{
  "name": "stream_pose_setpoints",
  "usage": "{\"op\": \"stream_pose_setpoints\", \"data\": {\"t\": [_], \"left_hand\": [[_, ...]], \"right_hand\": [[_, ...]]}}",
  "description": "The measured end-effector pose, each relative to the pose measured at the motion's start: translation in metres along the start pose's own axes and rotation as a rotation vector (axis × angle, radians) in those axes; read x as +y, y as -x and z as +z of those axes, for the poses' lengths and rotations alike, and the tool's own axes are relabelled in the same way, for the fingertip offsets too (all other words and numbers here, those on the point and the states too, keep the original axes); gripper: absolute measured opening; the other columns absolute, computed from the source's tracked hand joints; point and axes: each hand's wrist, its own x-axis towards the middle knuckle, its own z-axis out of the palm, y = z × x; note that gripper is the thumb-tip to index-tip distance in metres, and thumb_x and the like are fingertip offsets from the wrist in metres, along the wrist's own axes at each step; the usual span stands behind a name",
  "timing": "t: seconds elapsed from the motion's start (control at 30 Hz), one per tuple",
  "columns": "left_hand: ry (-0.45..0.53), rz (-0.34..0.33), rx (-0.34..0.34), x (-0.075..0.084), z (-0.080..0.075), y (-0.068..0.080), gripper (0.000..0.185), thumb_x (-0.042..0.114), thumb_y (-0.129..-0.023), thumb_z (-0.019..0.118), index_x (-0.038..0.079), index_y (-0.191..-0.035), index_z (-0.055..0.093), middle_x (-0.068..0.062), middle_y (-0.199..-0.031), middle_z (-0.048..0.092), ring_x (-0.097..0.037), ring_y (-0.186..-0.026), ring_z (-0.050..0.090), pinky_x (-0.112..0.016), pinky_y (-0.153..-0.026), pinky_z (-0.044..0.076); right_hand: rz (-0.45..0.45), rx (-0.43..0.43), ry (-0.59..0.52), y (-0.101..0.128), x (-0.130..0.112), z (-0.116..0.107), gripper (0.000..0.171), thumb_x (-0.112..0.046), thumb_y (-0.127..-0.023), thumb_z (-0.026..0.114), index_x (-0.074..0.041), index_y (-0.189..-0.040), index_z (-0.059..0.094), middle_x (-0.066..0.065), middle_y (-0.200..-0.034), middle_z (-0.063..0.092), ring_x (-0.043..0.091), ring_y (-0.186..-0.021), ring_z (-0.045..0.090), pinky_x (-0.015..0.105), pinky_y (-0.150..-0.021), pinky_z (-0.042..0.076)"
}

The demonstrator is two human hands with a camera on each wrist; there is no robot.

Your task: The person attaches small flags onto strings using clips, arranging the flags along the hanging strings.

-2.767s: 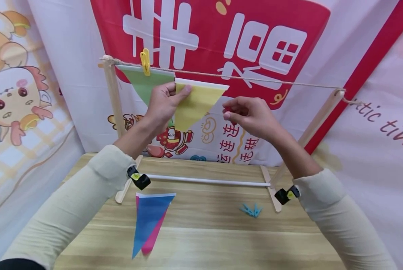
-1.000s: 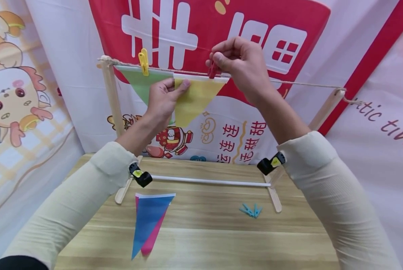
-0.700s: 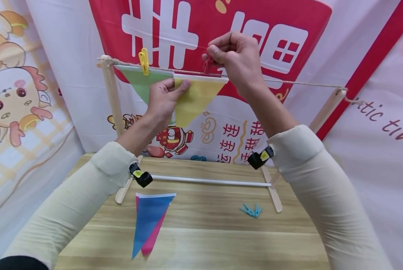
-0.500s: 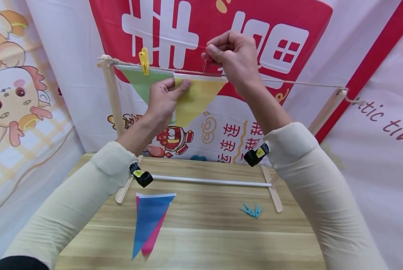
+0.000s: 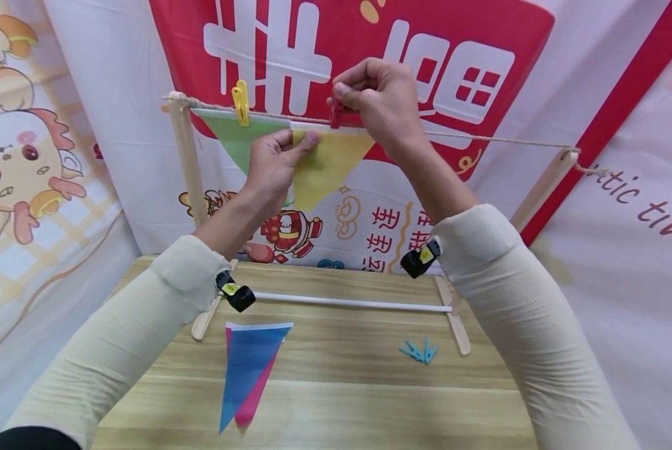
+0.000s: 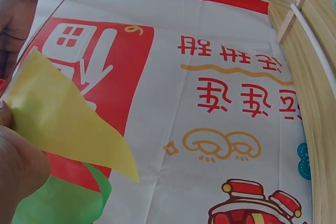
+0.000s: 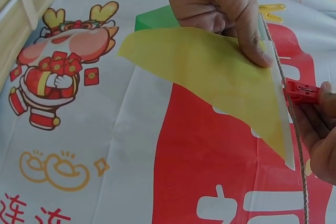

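Note:
My left hand [image 5: 274,159] pinches the yellow triangular pennant [image 5: 336,159] near its upper left corner, thumb in front. Its white top edge lies along the twine [image 5: 504,140]. Between thumb and fingers, my right hand [image 5: 386,103] holds a red clothespin [image 5: 336,114], its tip at the twine and the white edge. In the right wrist view the clothespin [image 7: 302,92] meets the twine from the side; whether it bites both cannot be told. Left of the yellow pennant hangs a green pennant [image 5: 231,134], partly hidden by my left hand, with a yellow clothespin [image 5: 240,103] on its top edge.
Wooden posts, left [image 5: 186,156] and right [image 5: 546,181], carry the twine; a white rod [image 5: 347,302] joins their feet. On the wooden table [image 5: 369,406] lie a blue pennant [image 5: 254,359] over a pink one [image 5: 257,394], and light-blue clothespins [image 5: 420,352]. A printed cloth hangs behind.
My right hand has risen from the lower right to the twine with the red clothespin, then shifted left along the pennant's top edge. My left hand stays nearly still on the yellow pennant.

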Motion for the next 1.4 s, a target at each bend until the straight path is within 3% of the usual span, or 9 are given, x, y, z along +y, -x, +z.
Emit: {"op": "stream_pose_setpoints", "data": {"t": [0.17, 0.43, 0.87, 1.4], "left_hand": [[0.012, -0.006, 0.0, -0.0001, 0.0012, 0.0, 0.038, 0.035, -0.107, 0.078, 0.013, -0.138, 0.078, -0.006, -0.139, 0.08, -0.024, -0.123, 0.078, -0.033, -0.104, 0.065], [0.067, -0.021, -0.004, 0.0016, 0.0046, -0.0024, 0.041, 0.033, -0.107, 0.078, 0.014, -0.143, 0.076, -0.004, -0.145, 0.077, -0.024, -0.131, 0.075, -0.041, -0.117, 0.06], [0.097, -0.051, -0.001, 0.001, 0.0056, -0.0017, 0.042, 0.033, -0.106, 0.078, 0.014, -0.144, 0.076, -0.003, -0.146, 0.076, -0.023, -0.133, 0.074, -0.041, -0.118, 0.059], [0.056, -0.045, -0.01, -0.0008, -0.0006, 0.0004, 0.045, 0.034, -0.107, 0.078, 0.017, -0.148, 0.073, -0.001, -0.15, 0.075, -0.024, -0.133, 0.075, -0.043, -0.119, 0.059]], "right_hand": [[0.014, -0.027, 0.084, 0.0, 0.0002, 0.0004, 0.022, -0.022, -0.108, 0.076, -0.005, -0.119, 0.085, 0.011, -0.115, 0.084, 0.015, -0.107, 0.08, 0.025, -0.103, 0.065], [0.042, -0.062, 0.151, -0.0005, -0.0028, -0.0003, 0.023, -0.023, -0.108, 0.076, -0.006, -0.12, 0.086, 0.01, -0.119, 0.084, 0.014, -0.109, 0.081, 0.024, -0.1, 0.066], [0.045, -0.127, 0.235, 0.0012, -0.0001, -0.0041, 0.033, -0.032, -0.108, 0.078, -0.011, -0.132, 0.084, 0.007, -0.125, 0.085, 0.014, -0.106, 0.081, 0.025, -0.097, 0.066], [0.109, -0.214, 0.257, 0.0, 0.0002, -0.0072, 0.04, -0.036, -0.109, 0.075, -0.015, -0.144, 0.078, 0.004, -0.136, 0.083, 0.015, -0.114, 0.079, 0.025, -0.1, 0.065]]}}
